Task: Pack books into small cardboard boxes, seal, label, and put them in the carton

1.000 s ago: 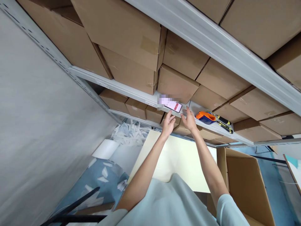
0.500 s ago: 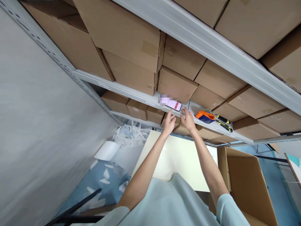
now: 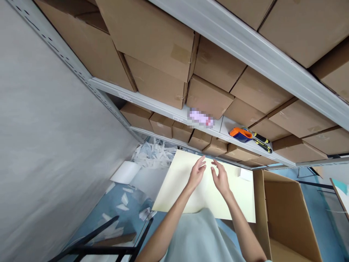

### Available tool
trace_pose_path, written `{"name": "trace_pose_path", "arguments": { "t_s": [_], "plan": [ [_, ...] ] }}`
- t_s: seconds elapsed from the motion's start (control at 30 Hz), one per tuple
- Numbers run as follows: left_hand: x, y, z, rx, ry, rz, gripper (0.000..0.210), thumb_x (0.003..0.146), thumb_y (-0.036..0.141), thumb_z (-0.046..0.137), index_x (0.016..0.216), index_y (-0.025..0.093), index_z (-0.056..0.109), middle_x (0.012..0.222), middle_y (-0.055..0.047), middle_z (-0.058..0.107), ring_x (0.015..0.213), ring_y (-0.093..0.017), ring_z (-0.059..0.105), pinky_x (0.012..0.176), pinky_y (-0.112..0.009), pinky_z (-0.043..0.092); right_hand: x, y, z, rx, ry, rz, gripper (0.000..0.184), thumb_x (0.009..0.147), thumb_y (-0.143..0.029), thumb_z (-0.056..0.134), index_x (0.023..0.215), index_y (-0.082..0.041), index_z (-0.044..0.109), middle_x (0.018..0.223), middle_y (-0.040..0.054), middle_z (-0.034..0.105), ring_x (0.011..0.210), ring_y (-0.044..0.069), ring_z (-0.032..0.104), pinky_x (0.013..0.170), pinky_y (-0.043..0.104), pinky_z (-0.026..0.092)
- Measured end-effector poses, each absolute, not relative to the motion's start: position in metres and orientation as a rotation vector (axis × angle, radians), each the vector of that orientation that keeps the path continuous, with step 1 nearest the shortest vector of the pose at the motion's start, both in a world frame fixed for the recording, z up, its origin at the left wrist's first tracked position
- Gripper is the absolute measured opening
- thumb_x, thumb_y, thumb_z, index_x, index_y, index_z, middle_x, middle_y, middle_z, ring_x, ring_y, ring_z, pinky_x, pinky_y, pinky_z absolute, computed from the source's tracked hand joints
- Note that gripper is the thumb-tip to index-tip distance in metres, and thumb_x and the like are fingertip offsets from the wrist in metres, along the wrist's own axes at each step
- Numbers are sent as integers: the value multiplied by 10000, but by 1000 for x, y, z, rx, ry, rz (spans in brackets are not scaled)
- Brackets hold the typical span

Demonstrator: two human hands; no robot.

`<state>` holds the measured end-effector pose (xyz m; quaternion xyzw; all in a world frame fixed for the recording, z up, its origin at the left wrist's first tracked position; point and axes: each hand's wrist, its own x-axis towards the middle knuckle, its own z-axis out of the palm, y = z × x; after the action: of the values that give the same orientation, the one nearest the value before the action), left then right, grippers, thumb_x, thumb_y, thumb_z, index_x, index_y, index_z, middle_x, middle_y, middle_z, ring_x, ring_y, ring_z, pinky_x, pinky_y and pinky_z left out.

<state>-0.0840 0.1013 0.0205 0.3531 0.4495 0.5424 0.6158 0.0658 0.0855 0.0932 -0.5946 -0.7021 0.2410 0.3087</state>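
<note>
Both hands hover over a pale cream tabletop (image 3: 180, 182), palms turned toward each other and a small gap between them. My left hand (image 3: 196, 173) holds nothing, its fingers stretched and apart. Opposite it, my right hand (image 3: 220, 178) is likewise open and bare, thumb apart from the fingers. Beyond them, a phone (image 3: 201, 118), its screen blurred by pixels, lies on the white shelf ledge (image 3: 160, 108). Farther right on that ledge rest an orange and blue tape dispenser (image 3: 241, 134) and a black and yellow handled tool (image 3: 262, 142). Toward the table's right corner sits a small white block (image 3: 245, 174).
Cardboard boxes (image 3: 152, 80) fill the shelves in front. A tall open carton (image 3: 286, 203) stands against the table's right side. At left are a wall (image 3: 40, 145), white paper scraps (image 3: 152, 154) on the blue floor, and a black metal frame (image 3: 103, 250).
Both hands have drawn back from the shelf ledge near the phone, down over the tabletop. The phone stays on the ledge. The view has shifted slightly.
</note>
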Motion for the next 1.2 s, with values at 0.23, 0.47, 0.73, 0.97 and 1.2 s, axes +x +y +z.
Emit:
{"name": "trace_pose_path", "arguments": {
  "t_s": [0.23,0.47,0.73,0.97,1.2],
  "plan": [
    [-90,55,37,844,1081,1230,316,941,461,720,1129,213,773,1302,-146,796,1282,-286,738,1184,-492,529,86,42,60,-1629,-1773,770,488,1083,-499,545,1454,-206,664,1366,185,762,1272,349,724,1110,605,570],
    [-100,12,55,820,1238,1356,400,827,578,842,832,216,672,1097,-127,829,1129,-284,788,1116,-493,568,85,27,62,-1444,-1865,893,481,1070,-509,571,1440,-222,680,1307,165,790,1231,336,743,1078,583,595],
    [-88,-105,70,645,1671,1539,511,893,724,703,779,225,719,878,-74,804,892,-250,755,912,-400,599,81,-13,55,-1079,-1996,1275,510,1040,-547,585,1417,-220,691,1316,179,786,1191,336,762,1046,577,610],
    [-85,-259,97,335,1961,1846,456,928,671,721,871,219,725,985,-96,812,969,-262,753,980,-416,577,18,-94,58,-699,-2227,1707,560,1009,-593,607,1419,-220,689,1341,176,779,1231,342,750,924,488,646],
    [-78,-409,124,-30,2147,2151,407,923,627,749,918,220,735,1042,-105,806,1045,-266,747,1024,-419,569,-30,-196,87,-269,-2457,1789,582,1010,-596,609,1451,-223,686,1332,190,782,1185,353,772,737,414,653]
  ]
}}
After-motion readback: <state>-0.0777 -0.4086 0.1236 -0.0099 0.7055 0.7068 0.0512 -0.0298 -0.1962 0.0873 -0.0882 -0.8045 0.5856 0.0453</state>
